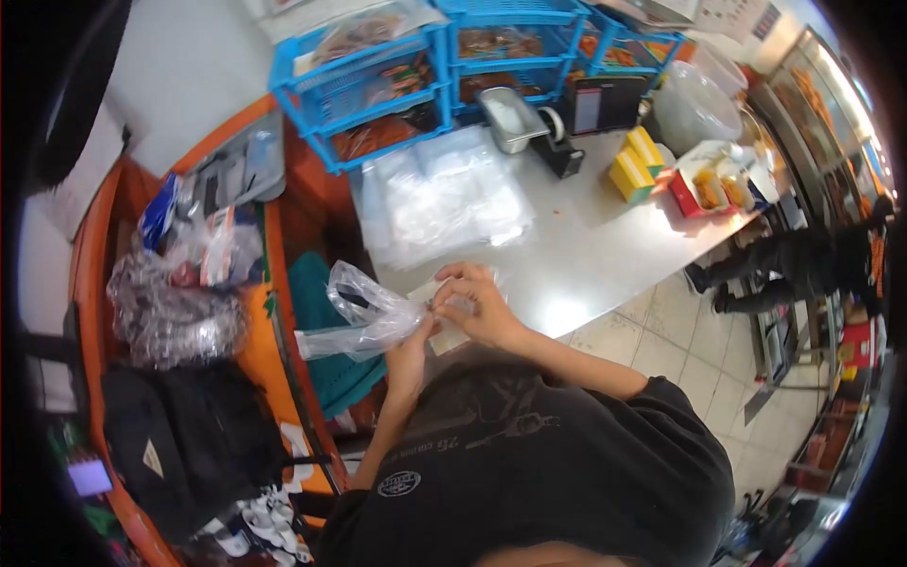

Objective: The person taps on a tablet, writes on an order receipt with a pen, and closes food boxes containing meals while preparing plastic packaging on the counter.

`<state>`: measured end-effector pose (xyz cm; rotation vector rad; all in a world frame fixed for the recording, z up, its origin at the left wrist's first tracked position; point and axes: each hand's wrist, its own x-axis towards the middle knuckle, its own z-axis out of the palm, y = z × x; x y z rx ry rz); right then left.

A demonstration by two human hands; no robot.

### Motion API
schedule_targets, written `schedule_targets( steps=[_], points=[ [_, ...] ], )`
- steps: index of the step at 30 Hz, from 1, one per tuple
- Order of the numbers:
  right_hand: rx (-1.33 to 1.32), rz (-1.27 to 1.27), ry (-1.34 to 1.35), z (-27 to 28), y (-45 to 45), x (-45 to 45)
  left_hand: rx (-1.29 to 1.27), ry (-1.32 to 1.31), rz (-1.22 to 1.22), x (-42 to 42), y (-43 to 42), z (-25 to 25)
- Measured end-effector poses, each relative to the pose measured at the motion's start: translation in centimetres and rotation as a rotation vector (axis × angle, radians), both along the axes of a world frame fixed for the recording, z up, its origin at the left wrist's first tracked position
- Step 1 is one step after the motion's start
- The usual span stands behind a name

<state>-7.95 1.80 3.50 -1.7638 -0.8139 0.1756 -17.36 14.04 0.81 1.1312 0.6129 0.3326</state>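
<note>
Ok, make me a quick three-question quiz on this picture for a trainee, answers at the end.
1. True or false: the left hand is holding the clear bag.
2. What colour are the stacked baskets? A: red. B: blue. C: white.
3. Fill in: beside the metal container stands a black ____ with a roll on it.

Key: 1. True. 2. B. 3. Tape dispenser.

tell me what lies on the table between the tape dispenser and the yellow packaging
Just bare metal tabletop between the tape dispenser and the yellow packaging, as the head view shows.
</note>
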Motion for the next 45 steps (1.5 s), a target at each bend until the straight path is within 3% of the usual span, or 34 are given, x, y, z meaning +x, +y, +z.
schedule_targets(
  steps=[4,7,8,10,12,14,15,16,17,19,22,23,24,25,26,27,28,30,32,34,36,37,38,42,45],
  points=[
    [-0.062,0.098,0.084,0.2,-1.4,-1.2,-0.074,-0.062,-0.073,1.8,0.0,-1.7],
    [-0.224,0.091,0.230,-3.0,-3.6,1.6,0.096,0.128,-0.168,2.8,-0.3,-1.1],
    [-0.302,0.086,0.319,-4.4,-4.2,2.3,0.421,0.065,-0.197,2.8,-0.6,-2.2],
    [-0.227,-0.046,0.205,-4.4,-4.4,2.2,1.081,-0.076,-0.231,3.1,-0.3,-7.9],
    [-0.153,-0.075,0.126,-5.9,-4.7,2.6,1.157,-0.094,-0.388,2.6,0.7,-11.9],
    [-0.176,0.037,0.074,-9.0,-5.2,3.6,0.962,0.132,-0.500,4.1,-1.4,-2.8],
    [-0.374,0.013,0.063,-9.3,-5.6,3.2,1.009,-0.016,-0.418,4.3,-1.1,-5.8],
    [-0.268,0.008,0.118,-7.7,-5.2,3.3,1.049,-0.076,-0.251,4.3,-0.8,-4.2],
    [-0.161,0.005,0.170,-6.1,-4.6,3.8,1.576,-0.270,-0.322,4.1,0.4,-2.9],
    [-0.253,-0.002,-0.085,-7.2,-4.7,3.5,1.620,-0.214,-0.312,3.3,0.5,-3.3],
    [-0.317,0.054,0.101,-4.6,-4.0,3.7,1.518,-0.130,-0.378,3.4,1.6,-6.0],
    [-0.184,0.157,0.308,-6.4,-4.8,5.2,1.448,-0.111,-0.424,3.8,1.8,-7.8],
    [0.003,0.208,0.707,-6.0,-5.1,6.4,1.181,0.049,-0.340,3.5,1.9,-10.5],
    [-0.052,0.113,0.609,-6.8,-6.3,8.0,0.817,0.051,-0.352,3.1,2.5,-10.1],
    [0.271,0.008,0.809,-8.0,-6.9,8.8,0.461,0.057,-0.300,2.7,3.0,-9.5],
    [0.240,-0.152,0.823,-7.7,-7.4,9.1,0.005,-0.072,-0.307,2.3,4.6,-5.9],
    [0.094,-0.260,0.778,-7.6,-7.6,9.1,0.239,0.031,-0.383,1.1,5.2,-5.7],
    [0.009,-0.375,0.935,-8.9,-7.3,7.6,0.642,0.174,-0.479,0.4,4.8,-4.5],
    [-0.175,-0.317,1.061,-10.9,-6.5,6.1,0.950,0.282,-0.527,-0.4,2.9,-2.7],
    [0.022,-0.160,1.241,-12.6,-5.2,4.9,1.176,0.138,-0.621,0.2,1.3,-2.9],
    [-0.174,0.078,0.684,-14.4,-5.5,4.2,1.404,0.060,-0.769,0.8,0.5,-2.3],
    [-0.247,0.163,0.390,-14.9,-5.7,3.7,1.368,0.068,-0.750,0.6,0.7,-1.1],
    [-0.215,0.185,0.420,-15.4,-6.1,3.6,1.356,0.080,-0.732,0.2,0.8,-1.4],
    [-0.027,0.161,0.924,-12.2,-7.0,3.5,1.315,0.113,-0.600,-0.8,0.8,-1.6],
    [0.060,0.119,1.121,-11.1,-7.2,3.3,1.262,0.119,-0.545,-1.0,0.7,-1.1]
  ],
)
